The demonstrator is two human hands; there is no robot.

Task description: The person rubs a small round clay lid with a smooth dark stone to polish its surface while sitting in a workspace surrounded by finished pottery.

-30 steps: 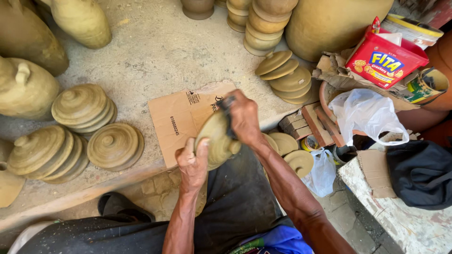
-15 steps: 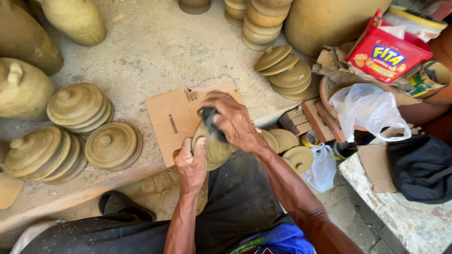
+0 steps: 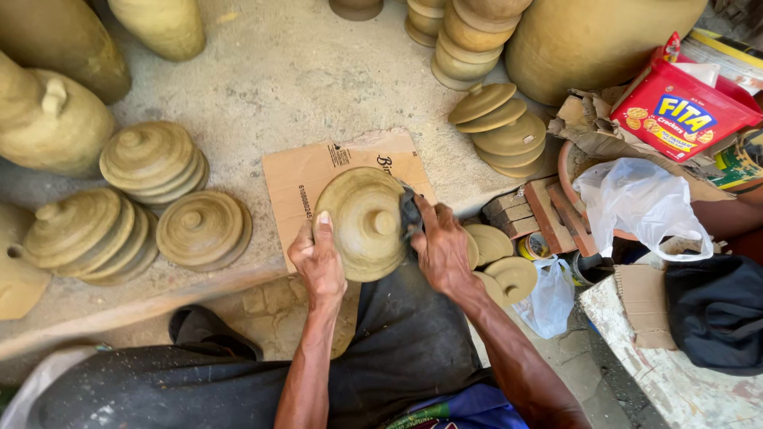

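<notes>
Left grip (image 3: 318,258) clamps the clay lid (image 3: 366,222); right grip (image 3: 441,246) presses what seems a dark cloth (image 3: 409,213); steady, light rim strokes suit.

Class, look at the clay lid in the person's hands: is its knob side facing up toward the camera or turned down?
Facing up: the clay lid shows its knob and ridges.

Clay lid (image 3: 367,222) turned knob-up – right hand (image 3: 442,248) shifted from top to edge
</notes>
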